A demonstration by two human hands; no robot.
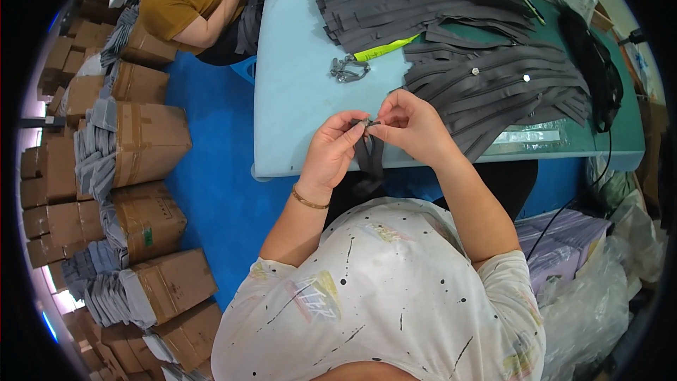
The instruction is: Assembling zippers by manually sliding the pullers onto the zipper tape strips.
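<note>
Your left hand point(328, 153) pinches the upper end of a grey zipper strip point(370, 159), hanging at the table's point(293, 113) near edge. Judged light, soft and limp; grip close to that end. Your right hand point(417, 130) pinches there too, fingertips together.

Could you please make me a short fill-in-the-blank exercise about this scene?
1. The person's bracelet is on the ____ wrist.
2. The left hand and right hand are both at the ____ dark strip, not at separate ones.
3. The nearer pile of dark grey strips lies to the ____ of the small heap of metallic pieces.
4. The floor left of the table is coloured ____.

Missing words: left; same; right; blue.
</note>
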